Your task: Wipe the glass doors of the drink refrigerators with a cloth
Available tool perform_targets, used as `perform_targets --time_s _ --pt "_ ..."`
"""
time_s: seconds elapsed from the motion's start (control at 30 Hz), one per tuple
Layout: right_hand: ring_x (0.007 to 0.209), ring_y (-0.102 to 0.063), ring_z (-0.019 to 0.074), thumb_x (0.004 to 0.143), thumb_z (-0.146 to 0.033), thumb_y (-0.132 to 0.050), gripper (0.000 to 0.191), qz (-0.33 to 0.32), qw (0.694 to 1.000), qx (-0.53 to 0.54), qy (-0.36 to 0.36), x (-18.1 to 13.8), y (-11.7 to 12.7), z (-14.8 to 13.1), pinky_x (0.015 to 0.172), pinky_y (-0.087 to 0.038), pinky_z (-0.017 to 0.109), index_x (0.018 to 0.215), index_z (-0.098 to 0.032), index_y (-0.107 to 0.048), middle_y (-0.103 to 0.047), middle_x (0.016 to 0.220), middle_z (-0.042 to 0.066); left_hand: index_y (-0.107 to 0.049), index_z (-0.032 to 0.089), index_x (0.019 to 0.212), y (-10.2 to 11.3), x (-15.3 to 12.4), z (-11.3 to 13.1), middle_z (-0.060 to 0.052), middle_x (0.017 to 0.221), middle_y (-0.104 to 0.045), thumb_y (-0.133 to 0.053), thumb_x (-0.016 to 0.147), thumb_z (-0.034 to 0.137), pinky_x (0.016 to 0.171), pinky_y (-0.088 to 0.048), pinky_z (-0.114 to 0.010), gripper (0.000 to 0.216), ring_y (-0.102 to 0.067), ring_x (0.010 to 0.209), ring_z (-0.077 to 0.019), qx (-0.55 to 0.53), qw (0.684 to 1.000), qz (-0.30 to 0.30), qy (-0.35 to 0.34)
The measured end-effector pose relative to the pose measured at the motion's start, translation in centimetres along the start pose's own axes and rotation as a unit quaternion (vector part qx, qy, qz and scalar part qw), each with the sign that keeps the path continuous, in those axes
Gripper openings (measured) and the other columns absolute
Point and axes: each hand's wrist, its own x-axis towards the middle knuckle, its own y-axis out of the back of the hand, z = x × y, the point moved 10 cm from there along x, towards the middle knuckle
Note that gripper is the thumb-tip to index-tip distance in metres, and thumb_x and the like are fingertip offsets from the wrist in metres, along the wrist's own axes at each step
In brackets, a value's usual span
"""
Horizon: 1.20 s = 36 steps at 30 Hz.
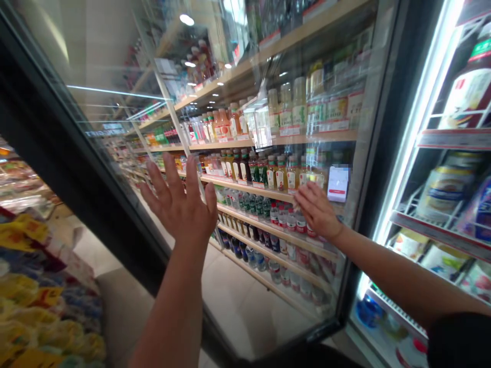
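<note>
A glass cooler door (245,296) in a dark frame stands swung open before me. My left hand (182,202) is raised in front of the pane, its palm towards the glass and its fingers spread; whether it touches the glass, I cannot tell. Further right, my right hand (316,209) is at the pane with bent fingers drawn together. A small pale bit shows at its fingertips, too unclear to name. Just right of that hand, a white sticker (338,183) with a red strip is on the glass.
Through the glass appear shelves (230,145) of bottled drinks. At right is the lit cooler interior, with wire racks (452,235) holding packaged goods and a dark bottle (470,87). Yellow-wrapped packages (46,327) are piled at lower left, beside the pale floor (92,250).
</note>
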Motion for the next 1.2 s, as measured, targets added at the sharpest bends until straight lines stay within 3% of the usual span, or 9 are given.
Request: perform_targets --time_s 0.1,0.23,0.3,0.47,0.53,0.7,0.9,1.07,1.2 --pt "0.156 -0.04 0.0234 0.1 -0.011 -0.06 0.074 -0.032 0.999 0.018 0.037 0.2 -0.9 -1.8 0.126 -0.044 0.051 0.165 -0.031 -0.033 -0.063 0.151 0.007 -0.037 0.029 0.165 0.5 -0.1 0.0 -0.007 0.175 -0.02 -0.053 0.104 0.043 0.132 -0.003 -0.063 0.065 -0.007 0.164 -0.0328 -0.008 1.0 -0.003 -0.007" --pt "0.158 -0.036 0.0247 0.102 -0.009 -0.053 0.073 0.056 0.995 -0.008 -0.088 2.3 0.3 -0.2 0.128 -0.04 0.058 0.166 -0.035 -0.03 -0.048 0.165 0.005 -0.037 0.031 0.164 0.8 -0.2 -0.1 -0.005 0.175 -0.019 -0.055 0.103 0.044 0.133 -0.005 -0.061 0.065 -0.008 0.163 -0.0327 -0.013 1.0 -0.017 -0.015" --pt "0.16 -0.031 0.0236 0.102 -0.008 -0.051 0.072 0.075 0.991 -0.008 -0.106 2.3 -0.1 -1.6 0.13 -0.036 0.056 0.166 -0.032 -0.03 -0.046 0.166 0.006 -0.034 0.032 0.165 0.9 -0.4 -0.1 -0.004 0.176 -0.016 -0.055 0.104 0.044 0.132 -0.004 -0.063 0.066 -0.007 0.164 -0.0327 -0.006 1.0 -0.019 -0.021" --pt "0.157 -0.035 0.016 0.105 -0.011 -0.048 0.052 -0.054 0.992 0.059 0.097 0.6 -4.2 -10.2 0.13 -0.038 0.039 0.156 -0.022 -0.051 -0.065 0.15 0.005 -0.031 0.032 0.166 0.6 -0.5 -0.4 -0.003 0.175 -0.014 -0.053 0.105 0.042 0.132 -0.004 -0.065 0.066 -0.004 0.164 -0.0317 0.002 1.0 -0.012 -0.026" --pt "0.156 -0.037 0.0162 0.104 -0.01 -0.05 0.052 -0.059 0.992 0.073 0.085 1.3 -4.4 -10.0 0.129 -0.039 0.039 0.154 -0.022 -0.053 -0.068 0.146 0.006 -0.031 0.031 0.166 0.3 -0.5 -0.6 -0.004 0.175 -0.015 -0.052 0.105 0.043 0.132 -0.002 -0.064 0.066 -0.003 0.164 -0.0316 -0.006 1.0 -0.02 -0.02" --pt "0.159 -0.032 0.0234 0.102 -0.01 -0.05 0.056 0.018 0.998 0.007 -0.056 4.1 -3.9 -7.5 0.129 -0.039 0.052 0.157 -0.02 -0.049 -0.062 0.152 0.011 -0.034 0.032 0.166 0.2 -0.4 -1.1 -0.003 0.176 -0.016 -0.052 0.105 0.046 0.133 0.003 -0.062 0.064 0.0 0.164 -0.0305 -0.035 0.998 -0.043 0.005" --pt "0.15 -0.048 0.0162 0.107 -0.016 -0.048 0.035 -0.076 0.98 0.064 0.174 2.7 -6.6 -15.2 0.127 -0.042 0.033 0.135 -0.018 -0.069 -0.067 0.147 0.003 -0.035 0.03 0.165 0.0 -0.4 -1.1 -0.005 0.176 -0.016 -0.054 0.104 0.048 0.132 0.008 -0.06 0.066 0.004 0.163 -0.0322 -0.064 0.995 -0.079 0.02" --pt "0.157 -0.035 0.0212 0.104 -0.011 -0.049 0.042 -0.038 0.997 0.052 0.035 3.9 -6.6 -12.1 0.13 -0.037 0.044 0.144 -0.015 -0.063 -0.064 0.149 0.011 -0.036 0.03 0.165 0.1 -0.4 -1.0 -0.005 0.175 -0.019 -0.051 0.106 0.046 0.133 0.002 -0.06 0.063 -0.003 0.164 -0.0312 -0.046 0.998 -0.044 -0.003" --pt "0.153 -0.044 0.0213 0.105 -0.017 -0.055 0.036 -0.079 0.986 0.078 0.128 2.1 -8.1 -15.9 0.129 -0.039 0.038 0.138 -0.015 -0.067 -0.063 0.151 0.008 -0.035 0.031 0.165 -0.1 -0.5 -1.3 -0.004 0.175 -0.018 -0.051 0.106 0.046 0.133 0.0 -0.061 0.063 -0.004 0.164 -0.031 -0.038 0.999 -0.037 -0.004"
